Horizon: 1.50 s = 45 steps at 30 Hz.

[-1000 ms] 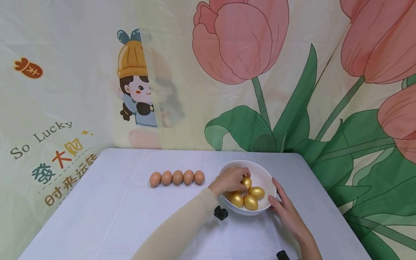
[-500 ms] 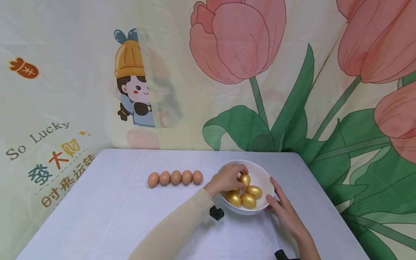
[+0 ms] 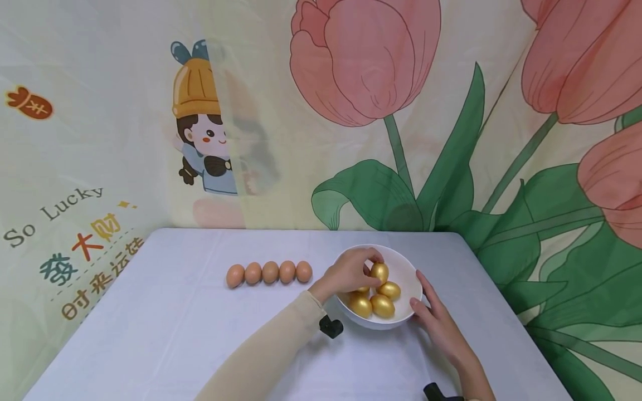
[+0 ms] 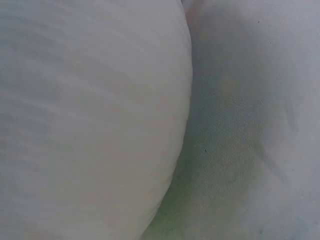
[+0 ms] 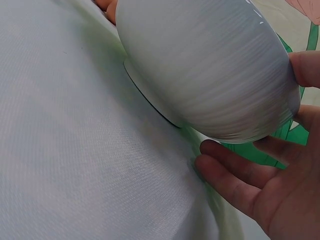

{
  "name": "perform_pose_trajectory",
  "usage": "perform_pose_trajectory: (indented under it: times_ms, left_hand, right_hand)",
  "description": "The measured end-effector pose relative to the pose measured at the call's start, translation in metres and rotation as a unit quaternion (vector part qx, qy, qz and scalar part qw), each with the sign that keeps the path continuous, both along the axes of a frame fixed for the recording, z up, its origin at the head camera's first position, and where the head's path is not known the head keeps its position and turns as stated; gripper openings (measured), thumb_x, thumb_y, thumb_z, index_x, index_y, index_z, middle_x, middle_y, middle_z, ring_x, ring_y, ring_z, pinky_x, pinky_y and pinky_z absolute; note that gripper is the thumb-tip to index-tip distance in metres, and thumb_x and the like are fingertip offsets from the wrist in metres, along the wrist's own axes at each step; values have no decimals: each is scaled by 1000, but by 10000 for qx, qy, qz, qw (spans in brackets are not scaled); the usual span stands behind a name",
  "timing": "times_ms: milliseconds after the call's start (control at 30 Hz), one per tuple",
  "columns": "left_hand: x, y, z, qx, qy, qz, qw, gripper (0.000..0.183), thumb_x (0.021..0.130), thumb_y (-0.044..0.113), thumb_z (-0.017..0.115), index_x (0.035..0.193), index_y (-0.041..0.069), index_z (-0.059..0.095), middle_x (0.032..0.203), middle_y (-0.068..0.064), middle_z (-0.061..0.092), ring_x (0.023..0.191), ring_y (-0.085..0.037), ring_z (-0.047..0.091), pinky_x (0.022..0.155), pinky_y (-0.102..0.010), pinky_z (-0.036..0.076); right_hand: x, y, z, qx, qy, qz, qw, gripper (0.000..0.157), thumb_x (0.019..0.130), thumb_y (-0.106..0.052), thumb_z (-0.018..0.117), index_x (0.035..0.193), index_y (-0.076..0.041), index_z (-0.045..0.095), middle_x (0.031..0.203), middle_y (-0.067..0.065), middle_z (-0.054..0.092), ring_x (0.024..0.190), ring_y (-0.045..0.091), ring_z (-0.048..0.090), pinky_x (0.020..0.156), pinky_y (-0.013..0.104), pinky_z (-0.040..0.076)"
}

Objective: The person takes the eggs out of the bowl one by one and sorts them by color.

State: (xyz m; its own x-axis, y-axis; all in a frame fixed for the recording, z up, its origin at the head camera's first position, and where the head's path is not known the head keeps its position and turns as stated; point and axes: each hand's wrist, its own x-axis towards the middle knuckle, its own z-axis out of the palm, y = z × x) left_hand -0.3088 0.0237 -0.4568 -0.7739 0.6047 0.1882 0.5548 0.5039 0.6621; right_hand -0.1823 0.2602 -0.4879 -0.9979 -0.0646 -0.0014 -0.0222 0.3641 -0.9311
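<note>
- The left hand (image 3: pixel 348 273) reaches over the left rim of the white bowl (image 3: pixel 403 266); its fingers pinch one gold egg (image 3: pixel 381 272), the thumb on the near side and fingertips on the far side; such a pinch probably keeps the smooth, rounded shell from slipping
- The right hand (image 3: pixel 441 328) grips the bowl's right side at the rim, thumb and forefinger spread along it; this presumably steadies the bowl against a nudge from the other hand; its two lower fingers (image 5: pixel 230 183) stretch out beneath the bowl's side
- The bowl stands on the worktop (image 3: pixel 190 312) between both hands, likely for easy reach
- Five brown eggs (image 3: pixel 271 272) lie side by side in a row left of the bowl; the line seems meant to keep them orderly and apart from the gold ones
- The pinched egg sits between left thumb and fingertips, within the bowl's outline; four other gold eggs (image 3: pixel 383 306) lie nearby in the bowl, one partly hidden by the left hand; whether the pinched egg touches them cannot be told
</note>
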Motion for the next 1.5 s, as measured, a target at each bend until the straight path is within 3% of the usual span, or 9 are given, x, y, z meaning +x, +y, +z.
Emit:
perform_pose_trajectory:
  times_ms: [400,867,1233,1500]
  left_hand:
    - [4,1,3,470,-447,123,9978,42,90,27,88,126,28,69,123,11,69,90,-2,67,82,-18,57]
    - [5,-9,5,1120,-788,20,9906,45,90,23,88,130,27,68,127,8,68,95,-4,70,86,-21,60]
    - [8,-27,25,1398,-872,-90,9863,47,91,23,87,133,26,67,126,11,69,99,-6,72,88,-23,60]
    - [15,-51,39,1461,-630,-33,9873,47,90,22,88,133,24,67,127,10,70,99,-7,73,89,-24,61]
  right_hand:
    - [0,3,-1,-20,-123,-23,9999,70,114,-37,49,172,-33,9,175,20,13,146,51,46,108,49,55]
    - [1,1,-2,-40,-198,-78,9998,69,114,-36,49,172,-32,11,174,21,16,141,48,53,105,49,57]
    - [-1,0,1,152,-246,-109,9995,70,114,-42,47,172,-35,9,177,17,10,145,49,47,106,54,55]
    - [-1,0,-1,195,-240,-122,9994,70,114,-41,47,172,-34,8,177,17,9,145,49,47,106,54,55]
